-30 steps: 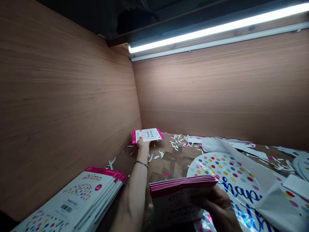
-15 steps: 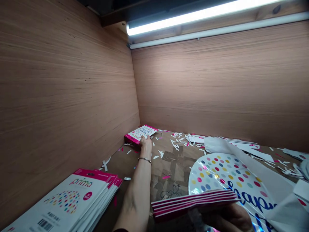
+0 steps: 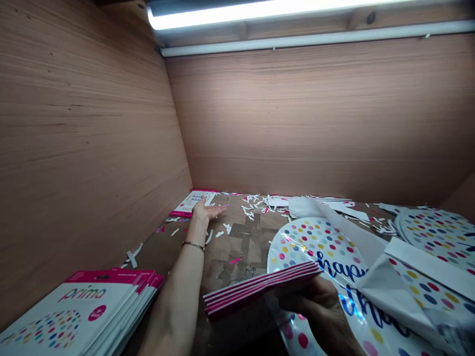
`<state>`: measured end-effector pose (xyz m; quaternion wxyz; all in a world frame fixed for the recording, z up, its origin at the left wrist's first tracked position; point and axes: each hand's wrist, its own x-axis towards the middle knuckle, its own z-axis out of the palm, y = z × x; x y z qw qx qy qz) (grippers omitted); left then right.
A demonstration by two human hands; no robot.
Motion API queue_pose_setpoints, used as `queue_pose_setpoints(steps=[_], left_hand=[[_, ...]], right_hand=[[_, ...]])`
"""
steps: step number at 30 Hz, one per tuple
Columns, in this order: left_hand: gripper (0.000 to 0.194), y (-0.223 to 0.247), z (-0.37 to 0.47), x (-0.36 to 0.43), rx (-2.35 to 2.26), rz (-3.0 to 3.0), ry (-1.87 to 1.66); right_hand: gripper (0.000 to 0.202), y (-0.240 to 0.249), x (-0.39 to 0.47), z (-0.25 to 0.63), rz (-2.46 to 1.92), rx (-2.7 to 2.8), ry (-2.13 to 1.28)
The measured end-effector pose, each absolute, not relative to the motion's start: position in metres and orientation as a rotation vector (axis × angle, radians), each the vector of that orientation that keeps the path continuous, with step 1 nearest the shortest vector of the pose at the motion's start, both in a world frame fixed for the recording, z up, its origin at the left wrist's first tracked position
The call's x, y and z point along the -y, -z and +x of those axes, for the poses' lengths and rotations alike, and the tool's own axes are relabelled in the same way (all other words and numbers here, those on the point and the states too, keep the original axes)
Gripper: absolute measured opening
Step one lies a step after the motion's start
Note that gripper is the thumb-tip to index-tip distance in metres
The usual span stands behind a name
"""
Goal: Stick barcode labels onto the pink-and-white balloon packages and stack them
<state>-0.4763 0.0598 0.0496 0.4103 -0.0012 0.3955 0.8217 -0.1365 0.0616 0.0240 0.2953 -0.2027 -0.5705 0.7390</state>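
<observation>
Deep in the back left corner, a flat white packet (image 3: 193, 199) with pink edges and a dotted print lies on the surface. My left hand (image 3: 206, 211) is stretched out over its right side, palm turned up and fingers apart, holding nothing. Whether it touches the packet I cannot tell. My right hand (image 3: 322, 309) grips several stacked pink-edged packets (image 3: 260, 288) low in front of me. Below that hand lies a large round dotted foil balloon (image 3: 297, 242) with blue lettering. At the near left rests a stack of "prima" packets (image 3: 83, 306).
Wooden panels (image 3: 297, 123) close in the left and back, under a bright tube light (image 3: 260, 11). Paper scraps (image 3: 252, 202) litter the brown taped surface (image 3: 218, 269). White paper strips (image 3: 371, 247) and more dotted balloons (image 3: 438, 227) lie at the right.
My left hand has let go of the corner packet, which now lies flat, and its fingers have opened. The view has turned right; my right hand still holds its packets.
</observation>
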Motion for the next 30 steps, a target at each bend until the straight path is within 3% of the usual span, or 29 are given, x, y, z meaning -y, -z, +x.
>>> queue_pose_setpoints(steps=[10,12,17,21,26,28,30], left_hand=[[0.091,-0.073,-0.321,0.051,-1.024,0.826,-1.902],[0.086,-0.064,-0.293,0.07,-1.102,0.873,-1.887],[0.037,-0.041,-0.263,0.084,-1.302,0.874,-1.731],[0.043,-0.035,-0.261,0.077,-1.439,0.721,-1.704],[0.031,-0.034,-0.254,0.07,-1.393,0.596,-1.816],[0.028,-0.03,-0.256,0.068,-1.307,0.497,-1.879],[0.037,-0.025,-0.262,0.066,-1.265,0.321,-1.924]], right_hand=[[0.021,-0.027,-0.064,-0.147,-0.343,1.42,-1.958],[0.021,-0.027,-0.064,-0.148,-0.313,1.446,-1.95],[0.027,-0.027,-0.063,-0.143,-0.283,1.534,-1.875],[0.024,-0.025,-0.064,-0.141,-0.264,1.571,-1.849],[0.03,-0.028,-0.071,-0.151,-0.182,1.57,-1.905],[0.032,-0.037,-0.084,-0.159,-0.125,1.759,-1.895],[0.031,-0.053,-0.107,-0.172,-0.176,2.141,-1.657]])
